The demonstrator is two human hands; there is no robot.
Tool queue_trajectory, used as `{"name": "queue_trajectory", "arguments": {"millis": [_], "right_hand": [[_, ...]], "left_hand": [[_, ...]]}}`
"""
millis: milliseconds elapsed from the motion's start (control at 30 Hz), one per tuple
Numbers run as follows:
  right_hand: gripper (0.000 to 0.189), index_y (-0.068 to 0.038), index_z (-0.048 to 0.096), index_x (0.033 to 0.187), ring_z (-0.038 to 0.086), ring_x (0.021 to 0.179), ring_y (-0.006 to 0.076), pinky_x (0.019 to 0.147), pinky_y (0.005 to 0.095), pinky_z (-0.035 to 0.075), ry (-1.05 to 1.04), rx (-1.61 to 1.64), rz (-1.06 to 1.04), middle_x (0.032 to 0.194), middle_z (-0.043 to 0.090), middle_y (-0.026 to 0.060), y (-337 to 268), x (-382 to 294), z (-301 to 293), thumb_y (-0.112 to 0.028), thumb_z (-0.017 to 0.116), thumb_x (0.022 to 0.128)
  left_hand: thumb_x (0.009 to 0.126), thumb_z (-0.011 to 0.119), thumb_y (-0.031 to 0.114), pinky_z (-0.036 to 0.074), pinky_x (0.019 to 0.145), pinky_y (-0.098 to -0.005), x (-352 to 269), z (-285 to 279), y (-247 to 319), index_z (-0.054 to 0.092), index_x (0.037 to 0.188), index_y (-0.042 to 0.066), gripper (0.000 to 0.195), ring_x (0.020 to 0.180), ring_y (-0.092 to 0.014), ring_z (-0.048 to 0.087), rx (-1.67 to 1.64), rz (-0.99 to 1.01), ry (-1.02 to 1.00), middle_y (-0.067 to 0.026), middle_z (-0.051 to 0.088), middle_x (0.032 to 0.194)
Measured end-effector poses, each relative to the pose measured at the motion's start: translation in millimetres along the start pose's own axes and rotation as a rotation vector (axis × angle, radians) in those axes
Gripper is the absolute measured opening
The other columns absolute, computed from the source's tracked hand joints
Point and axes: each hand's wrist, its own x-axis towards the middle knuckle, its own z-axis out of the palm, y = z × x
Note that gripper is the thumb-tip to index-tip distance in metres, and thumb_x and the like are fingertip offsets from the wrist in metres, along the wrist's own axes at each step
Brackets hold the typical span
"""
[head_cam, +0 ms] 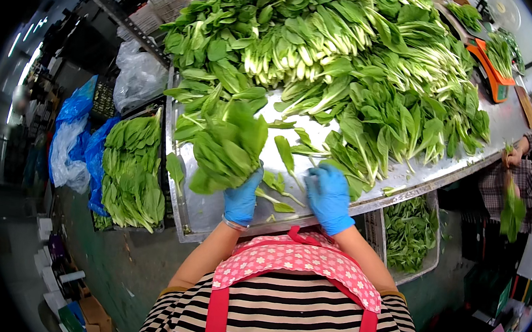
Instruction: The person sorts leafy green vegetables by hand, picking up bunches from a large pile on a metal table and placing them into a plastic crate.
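Observation:
My left hand (242,196), in a blue glove, is closed around a bunch of leafy greens (229,151) held up over the metal table (200,217); the leaves hide most of its fingers. To its right, my right hand (329,193), also gloved in blue, is low over the table with its fingers curled, beside loose stems and leaves. Whether anything is between those fingers cannot be made out. Several loose leaves (274,203) lie between the two hands. A large heap of pale-stemmed greens (305,46) covers the far part of the table.
A crate of stacked greens (135,173) stands left of the table, near blue and clear plastic bags (70,149). Under the right edge is a crate of leaves (409,233). An orange scale (494,74) stands at the far right. A co-worker's hand (513,157) holds greens at right.

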Motion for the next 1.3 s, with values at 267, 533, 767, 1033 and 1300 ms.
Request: {"name": "queue_trajectory", "arguments": {"millis": [267,533,767,1033,1300], "right_hand": [[0.041,-0.005,0.048,0.107,0.047,0.091,0.0307,0.075,0.0367,0.040,-0.188,0.085,-0.184,0.103,0.047,0.0153,-18,-12,16,-0.013,0.060,0.069],[0.050,0.001,0.042,0.115,0.046,0.099,0.0348,0.084,0.0387,0.038,-0.193,0.005,-0.159,0.112,0.044,0.0229,-13,5,32,-0.018,0.058,0.071],[0.024,-0.011,0.057,0.092,0.052,0.070,0.0285,0.061,0.0367,0.042,0.129,-0.025,-0.043,0.080,0.055,0.0100,10,6,-25,-0.006,0.058,0.069],[0.013,-0.007,0.061,0.086,0.051,0.063,0.0201,0.056,0.0287,0.041,0.045,0.311,0.292,0.071,0.054,0.0064,25,0,-16,-0.011,0.060,0.073],[0.019,-0.004,0.063,0.080,0.043,0.053,0.0029,0.048,0.0166,0.033,-0.114,0.978,0.869,0.065,0.054,-0.0023,8,7,-27,-0.022,0.058,0.080]], "left_hand": [[0.068,0.061,0.011,0.043,0.065,-0.0312,20,-43,-38,0.052,0.093,0.003,0.027,0.077,-0.023,0.054,-0.053,0.270,-0.210,-0.0073,0.056,0.086],[0.079,0.053,0.005,0.041,0.081,-0.0302,17,-53,-44,0.052,0.106,0.001,0.027,0.095,-0.023,0.052,0.914,0.728,-0.012,-0.0129,0.054,0.106],[0.074,0.054,-0.007,0.044,0.078,-0.0287,23,-54,-9,0.048,0.108,0.004,0.036,0.090,-0.018,0.054,-0.761,-0.342,-0.017,-0.0076,0.055,0.099],[0.076,0.051,-0.005,0.048,0.079,-0.0354,12,-16,-5,0.047,0.108,0.004,0.033,0.092,-0.022,0.055,-1.100,-0.632,-0.245,-0.0103,0.055,0.099],[0.076,0.053,-0.001,0.049,0.072,-0.0338,-5,12,-4,0.052,0.095,0.001,0.020,0.079,-0.021,0.057,-0.980,-0.767,-0.314,-0.0102,0.058,0.083]]}}
